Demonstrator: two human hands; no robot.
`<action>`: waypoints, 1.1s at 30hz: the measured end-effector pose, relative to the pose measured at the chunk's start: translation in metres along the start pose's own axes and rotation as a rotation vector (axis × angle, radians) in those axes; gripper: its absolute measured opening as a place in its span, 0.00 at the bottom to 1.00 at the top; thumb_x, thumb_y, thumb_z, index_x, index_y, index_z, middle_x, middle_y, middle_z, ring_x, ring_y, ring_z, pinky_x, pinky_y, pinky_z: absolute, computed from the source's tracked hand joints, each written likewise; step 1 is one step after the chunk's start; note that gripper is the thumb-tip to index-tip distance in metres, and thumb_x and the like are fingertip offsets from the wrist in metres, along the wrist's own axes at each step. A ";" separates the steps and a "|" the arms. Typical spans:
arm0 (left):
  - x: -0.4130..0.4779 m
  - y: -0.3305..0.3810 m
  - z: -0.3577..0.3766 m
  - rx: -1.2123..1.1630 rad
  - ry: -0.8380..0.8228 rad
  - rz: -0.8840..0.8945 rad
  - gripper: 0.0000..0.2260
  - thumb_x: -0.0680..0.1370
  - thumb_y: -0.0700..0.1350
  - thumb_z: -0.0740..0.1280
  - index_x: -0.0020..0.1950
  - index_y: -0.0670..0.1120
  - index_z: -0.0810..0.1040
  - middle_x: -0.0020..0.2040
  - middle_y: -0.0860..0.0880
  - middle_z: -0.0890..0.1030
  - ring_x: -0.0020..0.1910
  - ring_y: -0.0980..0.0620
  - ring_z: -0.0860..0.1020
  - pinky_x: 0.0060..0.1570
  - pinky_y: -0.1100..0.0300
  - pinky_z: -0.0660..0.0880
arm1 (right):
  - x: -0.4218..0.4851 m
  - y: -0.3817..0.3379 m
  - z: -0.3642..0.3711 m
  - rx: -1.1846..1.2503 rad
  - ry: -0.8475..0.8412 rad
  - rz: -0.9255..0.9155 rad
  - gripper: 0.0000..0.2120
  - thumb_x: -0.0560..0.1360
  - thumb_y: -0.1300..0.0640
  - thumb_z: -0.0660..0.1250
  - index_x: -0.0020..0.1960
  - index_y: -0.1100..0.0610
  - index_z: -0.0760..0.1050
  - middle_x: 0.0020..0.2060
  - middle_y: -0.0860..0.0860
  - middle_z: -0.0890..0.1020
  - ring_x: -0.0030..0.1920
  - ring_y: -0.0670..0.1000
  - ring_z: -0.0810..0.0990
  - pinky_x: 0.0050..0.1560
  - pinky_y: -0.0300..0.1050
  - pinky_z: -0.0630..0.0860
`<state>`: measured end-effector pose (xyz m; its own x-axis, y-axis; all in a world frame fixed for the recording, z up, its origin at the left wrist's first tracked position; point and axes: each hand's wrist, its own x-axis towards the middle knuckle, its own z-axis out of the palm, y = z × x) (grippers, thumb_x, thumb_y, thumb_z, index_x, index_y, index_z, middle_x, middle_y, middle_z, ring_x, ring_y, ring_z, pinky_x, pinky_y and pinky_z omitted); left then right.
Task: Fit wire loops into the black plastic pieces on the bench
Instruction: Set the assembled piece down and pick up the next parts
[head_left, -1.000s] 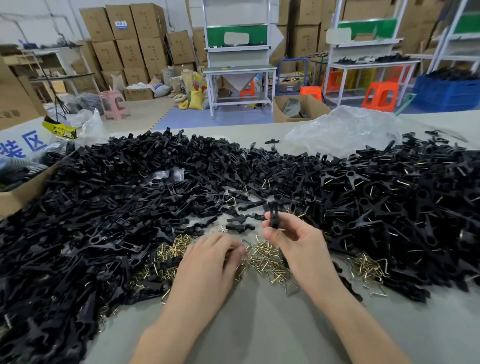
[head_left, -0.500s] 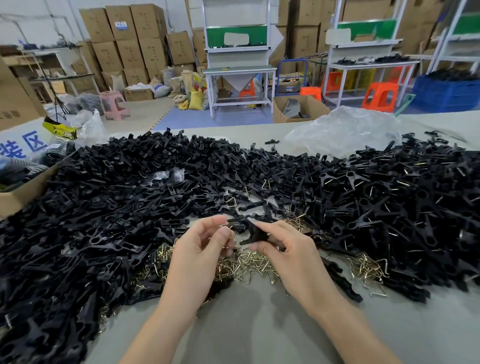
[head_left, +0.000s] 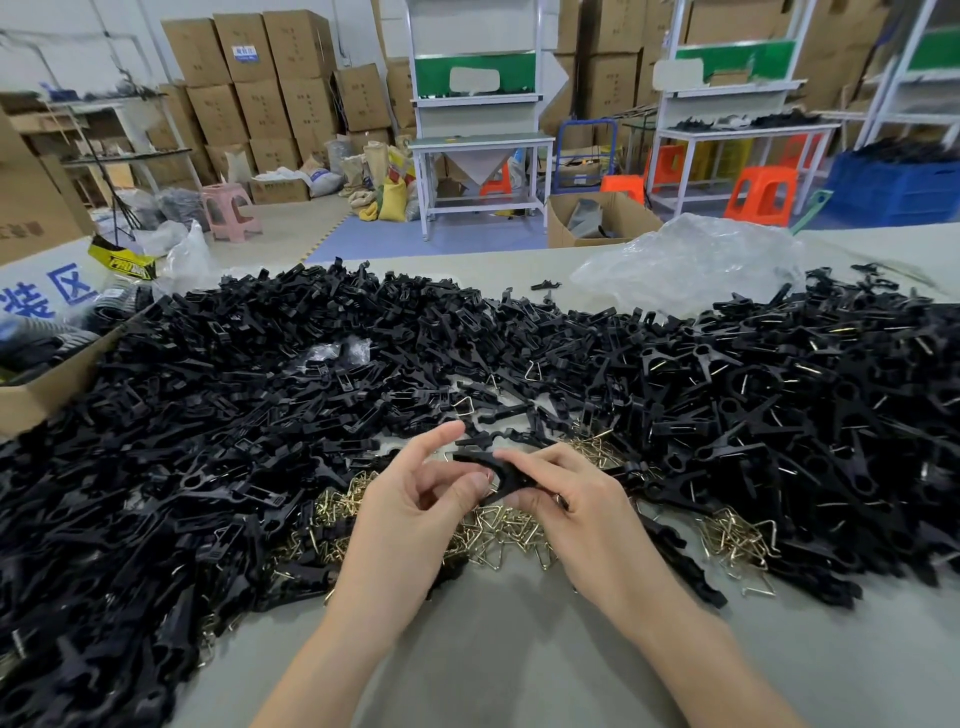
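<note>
One black plastic piece (head_left: 491, 465) sat lifted just above the bench (head_left: 519, 649), at the middle of the view, held between both hands. The right hand (head_left: 566, 499) gripped its right end, thumb and curled fingers closed round the plastic. The left hand (head_left: 410, 509) pinched the piece's left end with thumb and middle fingers, while its index finger stood straight and free above. Whether a wire loop lay under those fingertips could not be told.

Directly beneath the hands lay a loose heap of brass-coloured wire loops (head_left: 498, 530), and a smaller heap of loops (head_left: 737, 535) rested further to the right, at the edge of the black parts. A broad pile of black pieces (head_left: 208, 415) covered the bench's left side. Another pile on the right (head_left: 779, 405) showed glints of wire among the plastic. A crumpled clear plastic bag (head_left: 691, 260) lay behind the right pile, and an open cardboard box (head_left: 31, 395) stood at the bench's left edge. Beyond the bench were stacked cartons (head_left: 260, 78), a white workstation (head_left: 478, 140), orange stools (head_left: 761, 195), a pink stool (head_left: 228, 208) and a blue crate (head_left: 893, 187).
</note>
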<state>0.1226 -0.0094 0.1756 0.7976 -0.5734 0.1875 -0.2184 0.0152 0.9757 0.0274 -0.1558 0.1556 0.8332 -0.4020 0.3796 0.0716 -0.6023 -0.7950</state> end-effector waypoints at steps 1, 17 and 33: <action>0.000 -0.001 0.001 -0.001 -0.004 0.003 0.19 0.78 0.40 0.72 0.64 0.59 0.75 0.47 0.55 0.86 0.42 0.60 0.82 0.45 0.71 0.75 | 0.000 0.001 0.000 -0.006 -0.007 -0.005 0.19 0.79 0.64 0.69 0.67 0.47 0.80 0.53 0.40 0.79 0.58 0.40 0.79 0.61 0.34 0.72; -0.002 0.003 0.001 -0.150 -0.049 0.003 0.19 0.69 0.49 0.76 0.59 0.58 0.83 0.50 0.51 0.84 0.40 0.58 0.78 0.43 0.64 0.79 | -0.004 0.000 0.001 0.030 -0.094 -0.125 0.17 0.78 0.62 0.70 0.62 0.45 0.82 0.52 0.40 0.78 0.56 0.43 0.80 0.56 0.34 0.74; -0.007 0.004 0.004 -0.364 -0.424 -0.241 0.27 0.70 0.55 0.75 0.66 0.48 0.76 0.50 0.41 0.83 0.44 0.45 0.79 0.36 0.54 0.78 | -0.010 -0.007 0.002 -0.239 -0.058 -0.330 0.15 0.82 0.51 0.67 0.66 0.39 0.78 0.65 0.40 0.70 0.64 0.43 0.66 0.64 0.33 0.64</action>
<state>0.1136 -0.0085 0.1781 0.4905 -0.8709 -0.0315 0.2066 0.0811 0.9751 0.0199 -0.1460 0.1561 0.8167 -0.1255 0.5632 0.2163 -0.8383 -0.5005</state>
